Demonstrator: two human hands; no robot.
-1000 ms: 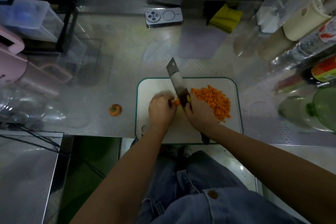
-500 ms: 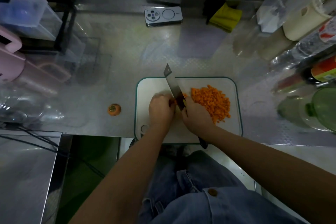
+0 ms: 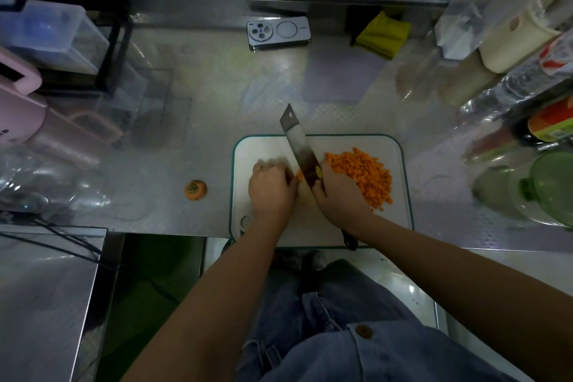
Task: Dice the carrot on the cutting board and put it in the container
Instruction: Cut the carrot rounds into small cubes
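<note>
Nearest the camera, blue denim trousers (image 3: 341, 335) are seen, with two bare forearms reaching forward over them to a white cutting board (image 3: 266, 149) edged in green, which is laid at the near edge of a steel counter (image 3: 217, 96). The left hand (image 3: 271, 187) is set knuckles up on the left half of the board, its fingers curled down over a carrot piece (image 3: 299, 176), of which only a small orange end is shown at the hand's right side; the fingertips are blurred. The right hand (image 3: 338, 192) is wrapped round the handle of a knife (image 3: 299, 146), close to the blade, and the dark butt of the handle is seen below the wrist. The blade is placed just beside the left hand's fingers, against the carrot end, with its tip pointed away and to the left, past the board's far edge; whether the cutting edge is down on the board cannot be told. A heap of diced carrot (image 3: 362, 178) is gathered on the right half of the board, touching the right hand. A cut carrot top (image 3: 195, 190) is left on the counter, well to the left of the board. Farther back, a phone (image 3: 278, 31) is laid face down, and a folded yellow cloth (image 3: 383, 34) is placed to its right. Bottles (image 3: 545, 189) are crowded along the right edge, and a pink appliance (image 3: 18, 108) is stood at the left.
</note>
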